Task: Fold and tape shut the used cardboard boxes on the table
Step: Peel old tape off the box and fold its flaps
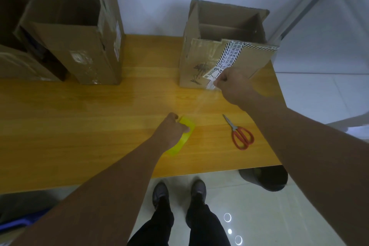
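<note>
An open cardboard box (197,60) with printed black-and-white tape on its hanging front flap stands at the table's far right. My right hand (233,84) is closed, pinching the end of a clear tape strip (201,104) against the box's lower front. The strip stretches back to a yellow tape roll (184,136) that my left hand (171,130) grips on the table. A taller open box (79,46) stands at the far left, with another open box (18,66) partly cut off beside it.
Red-handled scissors (240,135) lie on the wooden table (79,122) to the right of the roll. The table's near edge is close to my feet (179,191). A dark round object (265,178) sits on the floor under the right corner.
</note>
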